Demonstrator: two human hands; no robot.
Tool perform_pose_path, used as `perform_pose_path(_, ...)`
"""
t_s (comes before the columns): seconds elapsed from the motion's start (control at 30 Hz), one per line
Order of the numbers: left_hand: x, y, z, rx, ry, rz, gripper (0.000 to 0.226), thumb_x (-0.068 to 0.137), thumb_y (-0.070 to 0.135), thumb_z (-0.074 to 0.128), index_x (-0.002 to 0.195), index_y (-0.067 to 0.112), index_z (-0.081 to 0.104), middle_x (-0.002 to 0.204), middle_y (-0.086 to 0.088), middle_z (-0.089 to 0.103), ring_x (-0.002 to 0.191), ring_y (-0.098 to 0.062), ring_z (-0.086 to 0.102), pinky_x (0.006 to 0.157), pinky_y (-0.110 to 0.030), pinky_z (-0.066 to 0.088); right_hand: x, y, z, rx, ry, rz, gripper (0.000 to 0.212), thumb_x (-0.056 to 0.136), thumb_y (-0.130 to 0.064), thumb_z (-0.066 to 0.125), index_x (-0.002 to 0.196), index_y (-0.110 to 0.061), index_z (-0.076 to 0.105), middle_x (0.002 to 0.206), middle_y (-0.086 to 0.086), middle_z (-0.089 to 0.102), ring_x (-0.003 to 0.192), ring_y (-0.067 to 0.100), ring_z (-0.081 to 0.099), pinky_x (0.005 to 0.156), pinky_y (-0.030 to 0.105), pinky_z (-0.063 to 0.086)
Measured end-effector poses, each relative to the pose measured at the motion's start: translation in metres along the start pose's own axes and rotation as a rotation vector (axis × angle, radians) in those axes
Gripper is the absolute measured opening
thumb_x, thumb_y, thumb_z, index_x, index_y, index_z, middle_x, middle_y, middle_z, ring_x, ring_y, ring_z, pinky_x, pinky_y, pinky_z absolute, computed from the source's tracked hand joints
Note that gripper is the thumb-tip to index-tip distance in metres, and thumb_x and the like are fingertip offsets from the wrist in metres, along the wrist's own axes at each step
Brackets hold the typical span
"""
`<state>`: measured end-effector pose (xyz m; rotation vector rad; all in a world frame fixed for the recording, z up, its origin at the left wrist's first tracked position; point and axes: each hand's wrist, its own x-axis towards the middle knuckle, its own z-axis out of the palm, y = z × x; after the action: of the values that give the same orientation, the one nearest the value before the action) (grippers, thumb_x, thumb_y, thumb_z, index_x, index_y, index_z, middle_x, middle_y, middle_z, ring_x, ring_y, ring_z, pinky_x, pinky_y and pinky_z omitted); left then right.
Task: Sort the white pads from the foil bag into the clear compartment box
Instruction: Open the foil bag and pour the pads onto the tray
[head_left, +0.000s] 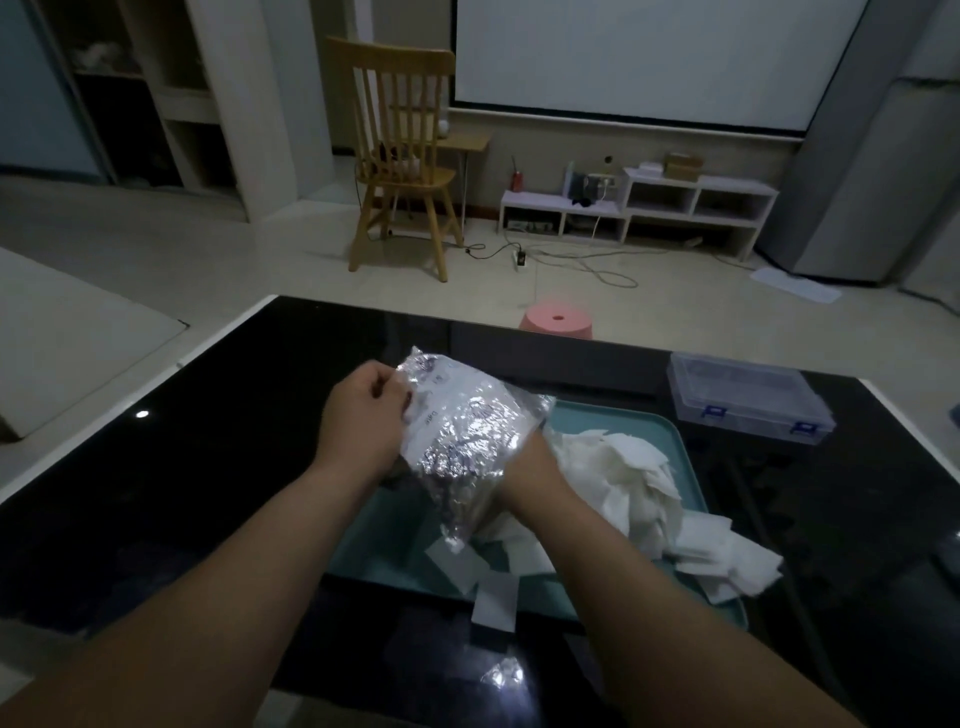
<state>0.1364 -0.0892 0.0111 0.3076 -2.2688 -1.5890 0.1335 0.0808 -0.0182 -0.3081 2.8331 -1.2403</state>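
Observation:
A crinkled foil bag (462, 431) is held tilted above a teal tray (618, 418), its mouth pointing down toward the tray. My left hand (363, 415) grips the bag's upper end. My right hand (535, 470) holds its right side from behind, fingers mostly hidden by the foil. A heap of white pads (628, 478) lies on the tray's right half, and some spill over its front edge onto the table. The clear compartment box (748, 395), with blue latches and its lid down, stands at the far right.
The table (182, 467) is black and glossy, with its far edge near a pink stool (557, 322) on the floor. A torn scrap of foil (504, 673) lies near the front edge. A wooden chair (400, 156) stands beyond.

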Motion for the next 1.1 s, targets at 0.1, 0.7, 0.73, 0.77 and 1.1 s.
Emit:
perform_pose_path(0.1, 0.011, 0.002, -0.008, 0.062, 0.092, 0.038, 0.019, 0.105, 0.024, 0.057, 0.091, 0.013, 0.065, 0.083, 0.001, 0.065, 0.061, 0.001, 0.057, 0.048, -0.009, 0.038, -0.004, -0.002, -0.011, -0.043, 0.123, -0.104, 0.034, 0.097, -0.010, 0.063, 0.126, -0.027, 0.063, 0.130, -0.003, 0.061, 0.119, 0.018, 0.061, 0.105, 0.039, 0.053)
perform_pose_path(0.7, -0.026, 0.009, 0.025, 0.516, -0.117, 0.376, 0.063, 0.098, 0.050, 0.051, 0.153, 0.020, 0.044, 0.156, -0.009, 0.044, 0.145, -0.028, 0.038, 0.119, -0.050, 0.031, -0.062, 0.005, -0.086, -0.198, 0.041, -0.165, 0.046, 0.106, -0.040, 0.055, 0.151, -0.035, 0.047, 0.156, -0.009, 0.046, 0.136, 0.008, 0.046, 0.106, 0.027, 0.037)
perform_pose_path(0.73, -0.033, 0.008, 0.032, 0.546, -0.180, 0.426, 0.068, 0.096, 0.058, 0.044, 0.153, 0.022, 0.044, 0.158, -0.007, 0.042, 0.147, -0.026, 0.036, 0.122, -0.051, 0.027, -0.066, 0.009, -0.094, -0.146, 0.082, -0.133, 0.045, 0.106, -0.038, 0.056, 0.150, -0.035, 0.048, 0.154, -0.010, 0.048, 0.133, 0.004, 0.046, 0.105, 0.026, 0.036)
perform_pose_path(0.77, -0.043, 0.009, 0.039, 0.591, -0.233, 0.487, 0.073, 0.094, 0.064, 0.037, 0.155, 0.025, 0.042, 0.161, -0.004, 0.040, 0.151, -0.024, 0.031, 0.124, -0.052, 0.021, -0.069, 0.019, -0.105, -0.132, 0.131, -0.085, 0.044, 0.106, -0.037, 0.057, 0.149, -0.035, 0.049, 0.152, -0.010, 0.050, 0.131, 0.004, 0.046, 0.105, 0.027, 0.038)
perform_pose_path(1.1, -0.102, 0.001, 0.085, 0.938, -0.617, 0.717, 0.106, 0.074, 0.095, 0.042, 0.160, 0.049, 0.000, 0.173, -0.002, -0.001, 0.159, -0.024, -0.006, 0.124, -0.059, -0.011, -0.110, 0.110, -0.166, -0.343, -0.085, 0.705, 0.059, 0.087, -0.033, 0.081, 0.136, -0.012, 0.057, 0.137, 0.014, 0.061, 0.117, 0.028, 0.062, 0.093, 0.034, 0.050)
